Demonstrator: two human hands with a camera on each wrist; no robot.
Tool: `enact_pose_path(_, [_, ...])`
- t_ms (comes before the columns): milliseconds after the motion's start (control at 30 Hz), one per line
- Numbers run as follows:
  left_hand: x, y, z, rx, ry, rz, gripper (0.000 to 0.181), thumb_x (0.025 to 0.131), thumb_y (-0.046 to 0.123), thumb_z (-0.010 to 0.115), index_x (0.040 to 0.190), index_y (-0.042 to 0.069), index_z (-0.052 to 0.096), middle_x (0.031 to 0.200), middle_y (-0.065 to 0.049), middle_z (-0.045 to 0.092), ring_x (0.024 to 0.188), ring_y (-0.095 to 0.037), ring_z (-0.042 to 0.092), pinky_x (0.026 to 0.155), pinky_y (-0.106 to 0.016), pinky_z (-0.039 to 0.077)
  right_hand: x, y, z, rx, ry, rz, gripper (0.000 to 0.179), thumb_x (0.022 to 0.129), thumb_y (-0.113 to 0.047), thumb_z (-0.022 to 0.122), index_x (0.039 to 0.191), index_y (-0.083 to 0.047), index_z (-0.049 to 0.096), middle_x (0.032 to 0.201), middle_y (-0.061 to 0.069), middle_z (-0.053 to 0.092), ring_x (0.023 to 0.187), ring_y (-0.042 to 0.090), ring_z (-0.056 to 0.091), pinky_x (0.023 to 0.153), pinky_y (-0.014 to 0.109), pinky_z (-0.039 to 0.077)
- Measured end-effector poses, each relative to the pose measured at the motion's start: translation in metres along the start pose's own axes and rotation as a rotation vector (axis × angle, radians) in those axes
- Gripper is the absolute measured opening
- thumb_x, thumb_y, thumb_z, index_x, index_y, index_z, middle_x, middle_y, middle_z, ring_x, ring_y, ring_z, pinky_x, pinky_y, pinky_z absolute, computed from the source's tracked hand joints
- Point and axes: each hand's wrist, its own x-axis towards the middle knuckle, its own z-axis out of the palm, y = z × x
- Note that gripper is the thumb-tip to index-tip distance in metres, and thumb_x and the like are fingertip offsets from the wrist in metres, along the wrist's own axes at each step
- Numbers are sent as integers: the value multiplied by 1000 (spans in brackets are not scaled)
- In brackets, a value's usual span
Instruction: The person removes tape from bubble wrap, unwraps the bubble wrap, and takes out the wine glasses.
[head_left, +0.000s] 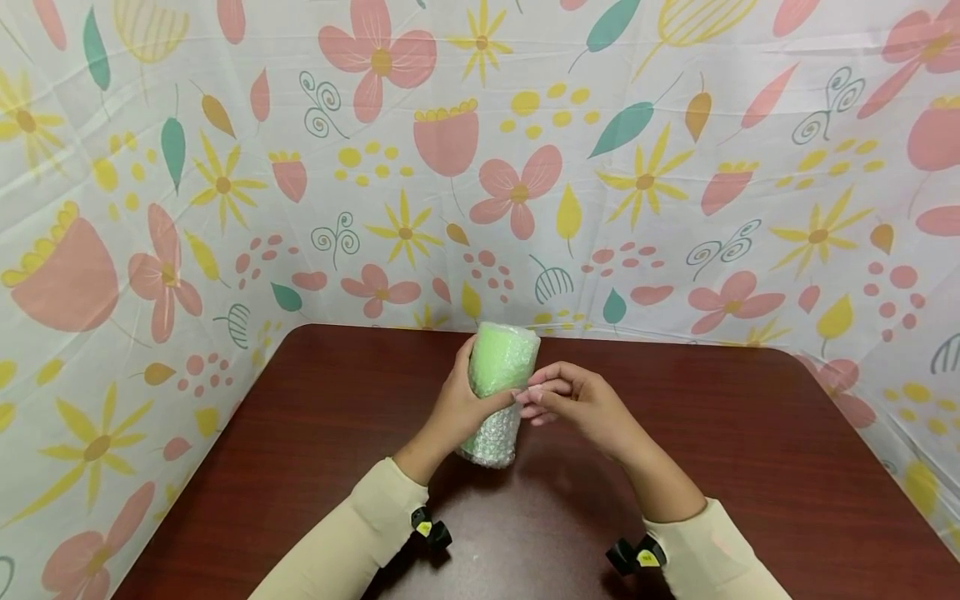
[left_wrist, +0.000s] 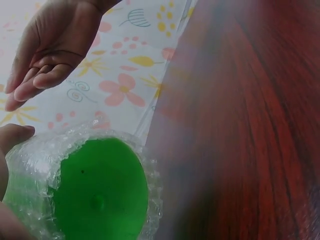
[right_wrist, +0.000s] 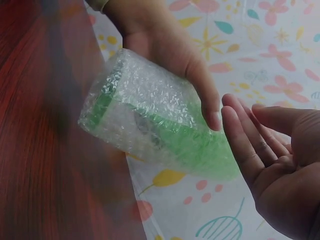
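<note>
A green cylinder wrapped in clear bubble wrap leans at a tilt above the table in the head view. My left hand grips it from the left side, thumb across the front. Its round green end faces the left wrist camera, with bubble wrap bunched around the rim. Beside the wrapped side, my right hand holds its loosely bent fingers close to the left thumb. In the right wrist view, the right fingers stretch toward the wrap, the thumb near them, and no held object shows between them.
A dark red-brown wooden table lies under both hands. Behind it and along the sides hangs a white floral-print sheet. Each sleeve carries a small black wrist camera, such as the left one.
</note>
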Motion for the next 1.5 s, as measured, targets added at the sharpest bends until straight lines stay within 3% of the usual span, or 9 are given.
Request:
enact_pose_path(267, [1,-5,6,-115,-51,-161,98,79,49,83,153,26,24,142,-8,48,116,-26,58,93,-41,51,2,-1,-2,-63,66,-6,22,99,-12,65,113,5,62,90,13,76,78,24,76,72,48,61])
enact_pose_path(400, [2,-6,8,-206,-89,-220,91,84,47,79,153,20,26,143,-12,48,115,-27,59,93,-41,51,3,-1,-4,-31,58,-6,23,100,-10,63,114,8,59,94,17,74,83,21,76,77,52,60])
enact_pose_path(567, [3,-10,10,-298,-170,-291,81,89,49,72,151,20,29,138,-13,51,112,-25,60,90,-38,50,5,1,-5,-16,49,-5,24,102,-11,60,114,11,58,101,19,72,87,20,76,79,44,61])
enact_pose_path(833, [1,-22,14,-479,-283,-329,70,94,43,65,149,10,35,132,-13,58,111,-20,61,94,-36,50,8,3,-6,-54,80,18,27,102,-12,61,118,9,59,105,20,75,88,18,77,79,41,61])
enact_pose_path(933, [-1,-29,16,-519,-299,-342,70,96,42,63,150,8,35,132,-13,60,111,-19,63,97,-37,50,7,4,-4,-111,100,13,24,102,-15,61,116,5,60,109,23,74,89,18,76,78,39,61])
enact_pose_path(1167, [-13,-45,20,-609,-344,-377,63,99,38,60,149,7,39,129,-9,63,111,-17,66,97,-35,51,3,10,3,-360,203,-13,9,101,-18,63,107,-13,67,103,9,75,82,22,66,71,29,55])
enact_pose_path(1333, [-16,-49,20,-562,-317,-409,68,96,41,64,148,7,35,133,-14,58,110,-20,66,94,-35,52,8,21,5,-403,212,-44,8,100,-23,65,105,-16,66,91,8,69,74,22,61,64,26,49])
enact_pose_path(1500, [-18,-49,16,-360,-306,-351,63,96,47,64,137,6,39,133,-17,54,108,-22,65,90,-35,54,12,28,9,-449,195,-39,7,99,-26,67,103,-21,67,90,1,69,69,15,57,62,27,49])
